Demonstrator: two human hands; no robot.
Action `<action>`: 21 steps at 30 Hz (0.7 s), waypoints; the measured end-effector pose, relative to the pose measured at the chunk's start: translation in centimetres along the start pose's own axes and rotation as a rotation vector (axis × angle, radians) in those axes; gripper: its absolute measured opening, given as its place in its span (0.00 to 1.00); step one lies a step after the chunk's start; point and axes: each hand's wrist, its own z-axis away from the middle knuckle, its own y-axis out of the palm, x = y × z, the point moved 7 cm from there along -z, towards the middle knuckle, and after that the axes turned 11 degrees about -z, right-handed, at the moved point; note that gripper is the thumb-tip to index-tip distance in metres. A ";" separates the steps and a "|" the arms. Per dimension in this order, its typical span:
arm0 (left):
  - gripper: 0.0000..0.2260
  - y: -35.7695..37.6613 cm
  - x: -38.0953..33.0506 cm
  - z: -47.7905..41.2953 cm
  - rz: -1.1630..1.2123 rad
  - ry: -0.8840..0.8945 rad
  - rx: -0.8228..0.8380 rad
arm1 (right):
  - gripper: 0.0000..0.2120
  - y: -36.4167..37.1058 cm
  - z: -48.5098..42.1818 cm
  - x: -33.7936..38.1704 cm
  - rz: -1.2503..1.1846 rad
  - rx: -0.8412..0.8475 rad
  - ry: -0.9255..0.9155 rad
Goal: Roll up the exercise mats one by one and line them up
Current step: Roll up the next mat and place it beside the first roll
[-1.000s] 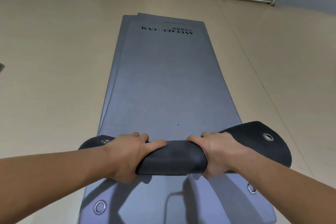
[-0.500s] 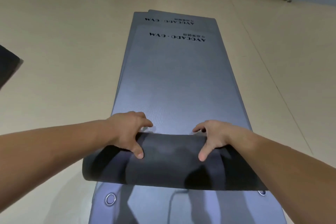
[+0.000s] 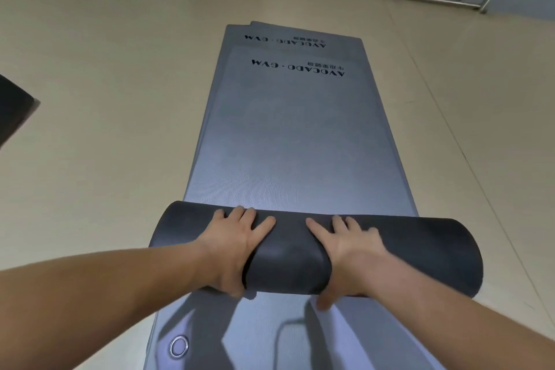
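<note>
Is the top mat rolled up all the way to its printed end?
No, the dark roll lies near the person, with a long flat stretch of mat between it and the printed lettering.

Even indoor light, soft arm shadows on mat (image 3: 294, 144), wide-angle edge bending, slight blur.

Rolled mat end (image 3: 420, 252) lies across flat mats (image 3: 294, 141), both hands (image 3: 237, 237) atop.

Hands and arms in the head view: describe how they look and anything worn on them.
Both are a person's bare limbs. The left hand and right hand wear no gloves, and no ring or watch shows. The left forearm and right forearm are uncovered to the frame's edge; no sleeve is in view.
</note>
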 end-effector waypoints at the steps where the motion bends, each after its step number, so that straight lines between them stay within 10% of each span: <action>1: 0.60 -0.4 0.3 -0.3 0.011 0.016 0.014 | 0.71 1.1 -0.3 0.0 0.038 -0.042 0.013; 6: 0.52 -2.7 1.6 -0.7 0.110 0.048 0.133 | 0.58 -1.3 -0.4 -0.9 -0.016 -0.183 -0.124; 12: 0.36 -1.6 -0.6 1.8 0.474 0.169 0.437 | 0.50 -2.0 2.6 -1.9 -0.263 0.210 -0.189; 21: 0.34 -0.6 3.0 0.8 0.763 0.095 0.572 | 0.34 -2.2 5.8 1.5 -0.054 -0.083 -0.195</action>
